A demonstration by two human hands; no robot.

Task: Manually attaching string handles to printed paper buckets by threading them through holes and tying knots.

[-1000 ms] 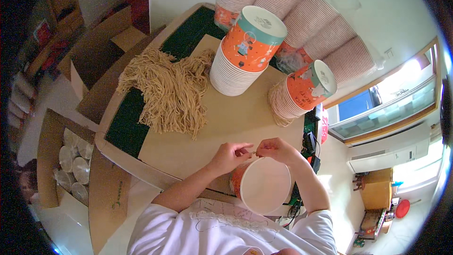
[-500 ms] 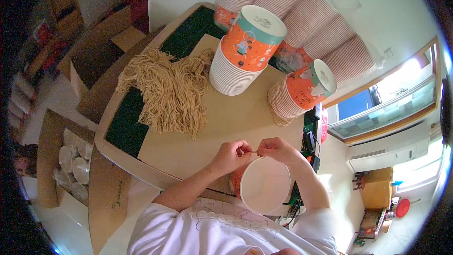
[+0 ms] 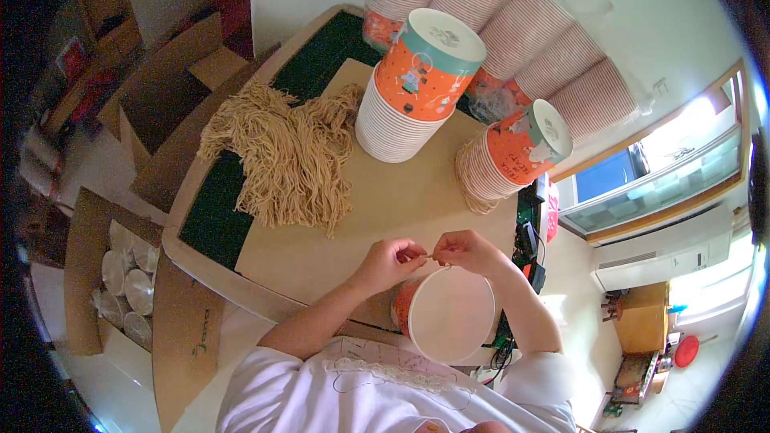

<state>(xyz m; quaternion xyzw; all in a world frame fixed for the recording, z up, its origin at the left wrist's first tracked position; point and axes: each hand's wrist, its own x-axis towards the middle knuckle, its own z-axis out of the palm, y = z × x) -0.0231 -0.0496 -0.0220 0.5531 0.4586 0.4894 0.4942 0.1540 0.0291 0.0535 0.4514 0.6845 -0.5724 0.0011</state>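
Just above the rim of a large paper bucket, both my hands are closed in a pinch. My left hand and my right hand grip a short tan cord between them, at the edge nearest the table. The bucket lies tipped against my lap, its white inside toward me and its orange side at the left. Beyond my left hand, a loose pile of tan cords spreads over the table. Whether the cord passes through the bucket's rim is hidden by my fingers.
On the cardboard-covered table stands a tall stack of upturned orange buckets. A shorter stack with cords hanging stands at the right. Wrapped bucket stacks line the wall. A carton of clear-wrapped round items sits at the left.
My hands have drawn slightly closer together, and less of the cord shows between them. The bucket and the stacks stay where they were.
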